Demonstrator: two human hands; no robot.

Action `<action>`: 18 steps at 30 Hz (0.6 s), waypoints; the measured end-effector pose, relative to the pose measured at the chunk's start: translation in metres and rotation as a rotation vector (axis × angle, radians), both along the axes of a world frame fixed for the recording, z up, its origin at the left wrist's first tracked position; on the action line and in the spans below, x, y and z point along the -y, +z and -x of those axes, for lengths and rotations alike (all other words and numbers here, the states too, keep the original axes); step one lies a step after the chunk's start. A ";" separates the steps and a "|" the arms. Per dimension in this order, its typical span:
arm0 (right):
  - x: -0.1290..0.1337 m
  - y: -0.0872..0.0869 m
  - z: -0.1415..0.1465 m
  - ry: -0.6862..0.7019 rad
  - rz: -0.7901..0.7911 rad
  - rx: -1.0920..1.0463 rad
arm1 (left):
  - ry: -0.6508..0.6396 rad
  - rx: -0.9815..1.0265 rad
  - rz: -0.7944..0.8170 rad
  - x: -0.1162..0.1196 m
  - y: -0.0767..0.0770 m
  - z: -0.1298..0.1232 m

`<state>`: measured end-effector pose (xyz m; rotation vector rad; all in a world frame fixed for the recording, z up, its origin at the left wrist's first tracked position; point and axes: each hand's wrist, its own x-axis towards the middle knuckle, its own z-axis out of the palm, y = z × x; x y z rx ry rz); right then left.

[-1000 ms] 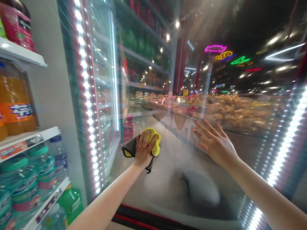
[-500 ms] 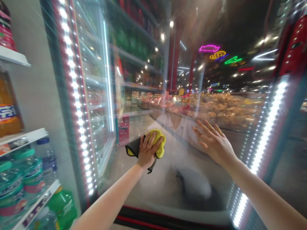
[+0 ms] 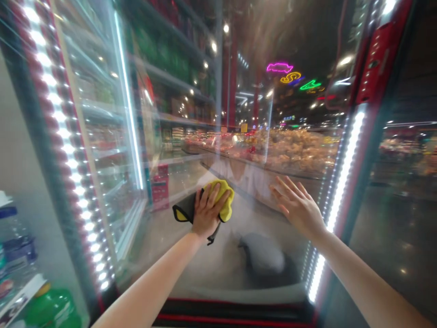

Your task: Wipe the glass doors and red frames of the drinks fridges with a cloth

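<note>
My left hand (image 3: 206,209) presses a yellow and dark grey cleaning cloth (image 3: 226,202) flat against a glass door (image 3: 239,255). Its fingers lie over the cloth, with a dark corner sticking out on the left and another hanging below the palm. My right hand (image 3: 300,207) is empty and held up at the right side of the pane, fingers stretched and apart. Whether its fingertips touch the glass, I cannot tell. A faint reflection of a person in a pale top shows in the pane.
Bright LED strips run down the door's left (image 3: 63,132) and right (image 3: 350,150) edges, beside a red frame (image 3: 375,59). Shelves at lower left carry a green bottle (image 3: 54,310) and a blue-capped bottle (image 3: 17,241). Shop displays and neon signs (image 3: 280,68) show through the glass.
The view has swung right, so the door frame, shelves and bottles sit farther left. Both hands keep nearly the same place in the picture, the left still on the cloth.
</note>
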<state>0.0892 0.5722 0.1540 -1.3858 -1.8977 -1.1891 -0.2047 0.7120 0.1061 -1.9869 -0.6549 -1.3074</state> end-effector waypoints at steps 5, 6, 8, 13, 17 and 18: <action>0.000 -0.004 -0.011 0.051 0.024 -0.047 | 0.078 0.311 0.127 0.009 0.052 -0.054; -0.001 -0.004 -0.012 0.056 0.028 -0.051 | 0.064 0.269 0.122 0.012 0.057 -0.067; -0.001 -0.004 -0.014 0.056 0.034 -0.045 | 0.019 0.124 0.085 0.018 0.051 -0.082; 0.011 -0.008 -0.030 0.011 0.014 -0.005 | -0.095 -0.225 0.005 0.019 -0.001 -0.053; 0.016 -0.010 -0.044 -0.004 0.017 -0.013 | -0.018 0.030 0.123 0.018 0.008 -0.051; 0.016 -0.010 -0.045 0.001 0.021 -0.024 | 0.001 0.112 0.149 0.020 0.018 -0.061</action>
